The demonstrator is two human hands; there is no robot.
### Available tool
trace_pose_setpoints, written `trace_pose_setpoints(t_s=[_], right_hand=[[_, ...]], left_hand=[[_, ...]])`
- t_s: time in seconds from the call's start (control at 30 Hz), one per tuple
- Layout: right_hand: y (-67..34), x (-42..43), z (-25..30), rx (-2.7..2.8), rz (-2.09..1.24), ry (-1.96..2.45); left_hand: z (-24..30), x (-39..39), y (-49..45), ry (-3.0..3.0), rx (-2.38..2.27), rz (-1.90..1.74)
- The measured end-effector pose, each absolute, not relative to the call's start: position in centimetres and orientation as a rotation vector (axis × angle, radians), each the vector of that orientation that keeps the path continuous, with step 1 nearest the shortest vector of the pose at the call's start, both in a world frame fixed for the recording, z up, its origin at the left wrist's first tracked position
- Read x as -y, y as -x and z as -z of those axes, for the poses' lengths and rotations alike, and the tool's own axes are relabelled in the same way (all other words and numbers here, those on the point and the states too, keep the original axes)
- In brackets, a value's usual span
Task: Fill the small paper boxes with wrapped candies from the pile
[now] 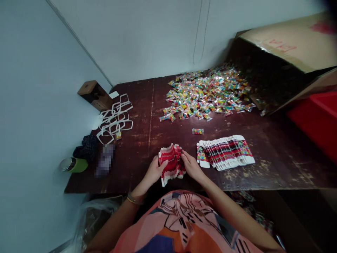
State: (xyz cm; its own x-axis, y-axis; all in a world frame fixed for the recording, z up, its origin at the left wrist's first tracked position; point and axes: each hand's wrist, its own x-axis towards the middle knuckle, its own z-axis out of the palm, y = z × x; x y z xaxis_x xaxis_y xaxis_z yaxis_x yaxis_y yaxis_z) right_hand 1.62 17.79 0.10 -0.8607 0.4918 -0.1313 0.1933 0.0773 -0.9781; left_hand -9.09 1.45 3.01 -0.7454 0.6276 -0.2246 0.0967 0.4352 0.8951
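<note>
- We've got a bundle of red-and-white cards (172, 164) held between both hands. It sits at the near edge of the worktop (147, 105), dead centre in front of the person, and it's fanned out a bit.
- The left hand (153, 173) is at 9 o'clock of the bundle. Its fingers (163, 163) are curled closed on the left edge with the thumb on top.
- The right hand (192, 168) is at 3 o'clock with its fingers wrapped tight on the right edge, so both hands grip the same bundle.
- Just beside the right hand, also at 3 o'clock, a fanned row of cards (226, 151) lies flat on the worktop. We can't tell if it touches the hand.
- At 1 o'clock one loose candy packet (197, 131) lies on its own. Further out the same way, a big pile of candy packets (207, 93) spreads toward the wall.
- At 2 o'clock a tipped cardboard box (289, 45) opens onto that pile, and a red bin (318, 119) sits below it at the far right.
- At 10 o'clock we see a heap of white frames (116, 117) with a small brown block (92, 94) behind it by the wall.
- At 9 o'clock, well apart from the left hand, are a dark cloth (86, 146) and a green bottle (73, 164) lying on its side.
- A gold bangle (133, 200) is on the left wrist, and a clear plastic bag (89, 218) hangs at 7 o'clock below the worktop.
</note>
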Motion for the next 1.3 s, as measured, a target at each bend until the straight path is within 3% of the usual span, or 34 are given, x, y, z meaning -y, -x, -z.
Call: trace_pose_setpoints(t_s=[0.3, 0.6, 1.03, 1.3], right_hand=[[-1.9, -19.7, -0.1, 2.125, -1.993, 0.670], [-1.5, -15.9, -2.9, 2.272, -1.744, 0.412], [-0.8, -15.7, -1.8, 2.248, -1.758, 0.473], [-1.2, -17.3, 0.4, 2.104, -2.046, 0.596]], left_hand=[[-3.3, -0.5, 9.6, -0.685, -2.244, -1.170], [-4.0, -1.7, 8.5, -0.659, -2.482, -0.942], [-3.7, -0.5, 9.8, -0.664, -2.590, -0.800], [-3.4, -0.4, 10.4, -0.671, -2.571, -0.825]])
